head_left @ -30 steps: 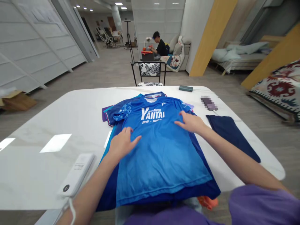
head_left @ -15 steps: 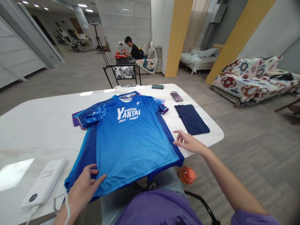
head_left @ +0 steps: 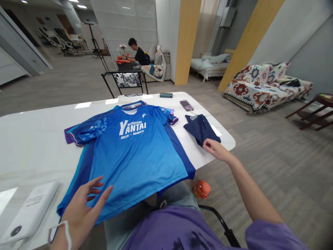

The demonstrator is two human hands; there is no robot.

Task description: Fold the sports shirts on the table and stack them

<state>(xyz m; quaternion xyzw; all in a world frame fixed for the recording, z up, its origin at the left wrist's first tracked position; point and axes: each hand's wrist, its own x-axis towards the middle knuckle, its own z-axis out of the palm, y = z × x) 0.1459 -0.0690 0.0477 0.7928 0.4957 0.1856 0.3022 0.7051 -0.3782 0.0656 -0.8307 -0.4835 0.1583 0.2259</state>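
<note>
A blue T-shirt (head_left: 140, 152) with white lettering lies spread on the white table (head_left: 31, 142), its lower hem hanging over the front edge. Other shirts, darker blue and purple, show from beneath it. My left hand (head_left: 84, 205) is open over the lower left of the shirt, fingers apart; whether it touches the cloth I cannot tell. To the right, my right hand (head_left: 213, 147) pinches the near edge of a dark navy folded garment (head_left: 201, 127). That garment is skewed and partly lifted, with a grey patch at its far end.
A white box-like device (head_left: 32, 208) with a cable lies at the table's left. Toward the far right are a dark green case (head_left: 165, 95) and a blurred phone-like thing (head_left: 186, 105). An orange bottle (head_left: 202, 189) stands below the table edge. Beyond, a person (head_left: 139, 55) sits behind a chair (head_left: 127, 80).
My right hand has moved onto the navy garment and closed on its edge, pulling it out of its flat shape. My left hand has let go of the T-shirt's hem and opened.
</note>
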